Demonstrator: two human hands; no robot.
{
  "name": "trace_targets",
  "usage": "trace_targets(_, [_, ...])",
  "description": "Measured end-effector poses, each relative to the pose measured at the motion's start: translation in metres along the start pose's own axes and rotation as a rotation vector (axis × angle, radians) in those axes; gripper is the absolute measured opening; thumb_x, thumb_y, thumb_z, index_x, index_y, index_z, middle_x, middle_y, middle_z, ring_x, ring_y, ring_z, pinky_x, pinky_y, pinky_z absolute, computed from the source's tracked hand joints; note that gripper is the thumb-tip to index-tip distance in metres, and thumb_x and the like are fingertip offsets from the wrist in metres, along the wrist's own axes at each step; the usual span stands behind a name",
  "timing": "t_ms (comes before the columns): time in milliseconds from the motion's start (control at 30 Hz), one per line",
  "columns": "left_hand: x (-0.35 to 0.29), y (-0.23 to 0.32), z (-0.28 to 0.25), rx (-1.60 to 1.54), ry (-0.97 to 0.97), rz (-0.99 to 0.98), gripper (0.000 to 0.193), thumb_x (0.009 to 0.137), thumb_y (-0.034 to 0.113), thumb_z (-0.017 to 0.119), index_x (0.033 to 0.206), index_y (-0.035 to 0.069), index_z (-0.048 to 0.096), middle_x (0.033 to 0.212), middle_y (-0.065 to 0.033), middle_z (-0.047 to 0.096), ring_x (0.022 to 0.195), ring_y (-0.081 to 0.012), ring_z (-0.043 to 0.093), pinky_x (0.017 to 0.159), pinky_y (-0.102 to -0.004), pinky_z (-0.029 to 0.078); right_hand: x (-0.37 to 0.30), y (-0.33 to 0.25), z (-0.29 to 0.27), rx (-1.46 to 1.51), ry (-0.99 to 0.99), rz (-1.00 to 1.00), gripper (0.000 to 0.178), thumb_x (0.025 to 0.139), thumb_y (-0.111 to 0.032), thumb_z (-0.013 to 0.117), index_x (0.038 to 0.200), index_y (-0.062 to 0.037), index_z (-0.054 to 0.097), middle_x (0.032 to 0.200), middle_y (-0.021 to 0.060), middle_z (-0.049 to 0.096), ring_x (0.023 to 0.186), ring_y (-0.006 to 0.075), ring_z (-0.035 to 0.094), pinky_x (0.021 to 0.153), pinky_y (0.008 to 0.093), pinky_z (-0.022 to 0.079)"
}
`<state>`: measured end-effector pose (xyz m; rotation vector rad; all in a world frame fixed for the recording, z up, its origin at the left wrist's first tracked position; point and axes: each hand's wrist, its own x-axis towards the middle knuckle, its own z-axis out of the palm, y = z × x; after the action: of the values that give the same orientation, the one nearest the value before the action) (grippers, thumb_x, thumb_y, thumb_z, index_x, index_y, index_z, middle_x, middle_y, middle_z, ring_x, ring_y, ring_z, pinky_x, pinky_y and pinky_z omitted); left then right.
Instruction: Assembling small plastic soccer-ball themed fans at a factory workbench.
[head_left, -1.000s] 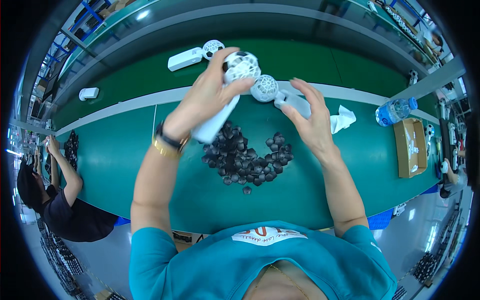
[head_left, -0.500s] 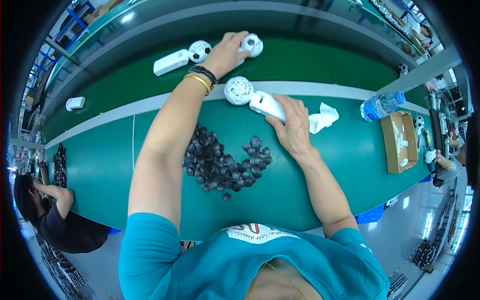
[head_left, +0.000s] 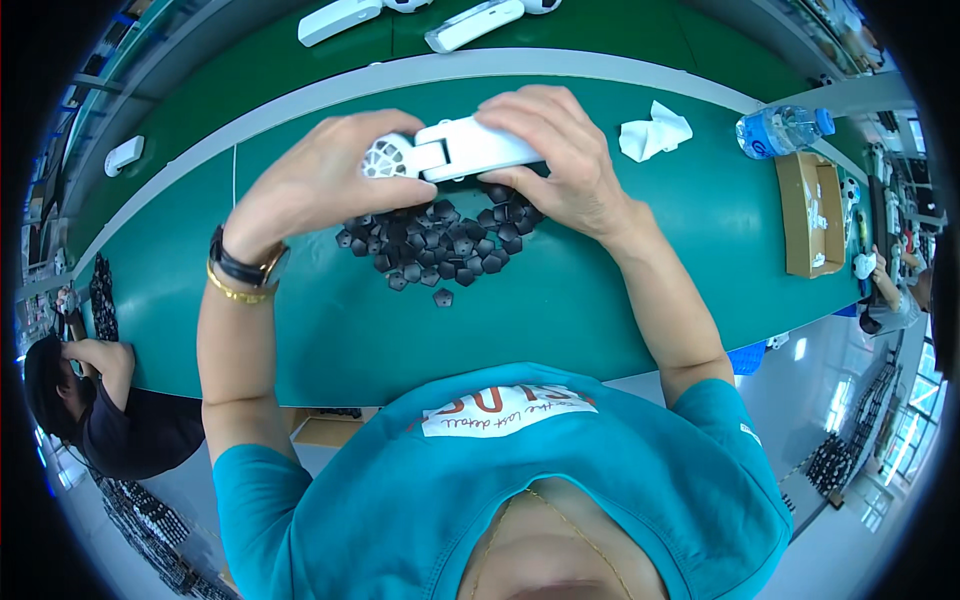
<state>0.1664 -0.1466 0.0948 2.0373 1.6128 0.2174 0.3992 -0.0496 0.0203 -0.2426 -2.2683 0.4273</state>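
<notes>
A white handheld device with a ball-shaped lattice head and a hinged handle (head_left: pixel 485 148) is held level between both hands, over the far edge of the black pieces. My left hand (head_left: pixel 315 180) curls round the lattice head, thumb below it. My right hand (head_left: pixel 568 165) grips the handle, fingers on top and thumb underneath. The lattice ball shows open gaps, partly covered by my left fingers. Below lies a heap of small black pentagon pieces (head_left: pixel 440 245). One loose pentagon piece (head_left: pixel 443 298) rests apart from it, nearer to me.
Two similar white devices (head_left: pixel 340 18) (head_left: pixel 475 24) lie on the green strip beyond the pale rail. To the right are a crumpled white tissue (head_left: pixel 655 133), a water bottle (head_left: pixel 778 132) and a cardboard box (head_left: pixel 793 225) holding white parts. At the far left sits another person (head_left: pixel 120 425).
My left hand has left the device on the far strip and come back to the lattice head. My right hand has lifted the white device off the table. The view has tilted toward me.
</notes>
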Motion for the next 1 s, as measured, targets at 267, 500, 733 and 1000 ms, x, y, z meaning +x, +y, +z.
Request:
trace_targets(267, [-0.045, -0.037, 0.076, -1.517, 0.217, -0.042, 0.054, 0.089, 0.035, 0.06, 0.126, -0.003, 0.048, 0.106, -0.0153, 0.06, 0.087, -0.0233, 0.064, 0.059, -0.032, 0.054, -0.022, -0.006, -0.02, 0.305, 0.083, 0.744, 0.025, 0.076, -0.009, 0.073, 0.1, -0.0031, 0.066, 0.096, 0.0053, 0.065, 0.082, 0.0179, 0.062, 0.075, 0.0277, 0.05])
trace_targets(500, [-0.033, -0.035, 0.092, -1.831, 0.276, 0.093, 0.055, 0.094, 0.037, 0.05, 0.131, -0.003, 0.042, 0.116, -0.0152, 0.055, 0.094, -0.0264, 0.061, 0.058, -0.0349, 0.054, -0.052, -0.016, -0.018, -0.046, -0.175, 0.508, 0.018, 0.077, -0.011, 0.072, 0.095, -0.0067, 0.067, 0.086, 0.0068, 0.062, 0.077, 0.0198, 0.061, 0.07, 0.0301, 0.051])
trace_targets(733, [-0.041, -0.022, 0.084, -1.778, 0.233, -0.061, 0.049, 0.094, 0.033, 0.051, 0.131, 0.001, 0.043, 0.129, -0.0203, 0.052, 0.089, -0.026, 0.062, 0.052, -0.0322, 0.054, -0.05, -0.019, -0.006, -0.115, -0.29, 0.407, 0.019, 0.075, -0.021, 0.07, 0.089, -0.0096, 0.063, 0.096, 0.0089, 0.059, 0.096, 0.0285, 0.058, 0.077, 0.0414, 0.05])
trace_targets(1000, [0.073, 0.009, 0.045, -1.492, 0.009, -0.129, 0.042, 0.095, 0.035, 0.053, 0.12, 0.001, 0.051, 0.115, -0.0168, 0.058, 0.08, -0.0216, 0.065, 0.049, -0.0292, 0.054, -0.048, -0.038, -0.005, -0.018, -0.082, 0.532, 0.011, 0.075, -0.012, 0.066, 0.085, -0.0072, 0.062, 0.085, 0.01, 0.062, 0.084, 0.0316, 0.061, 0.071, 0.0458, 0.048])
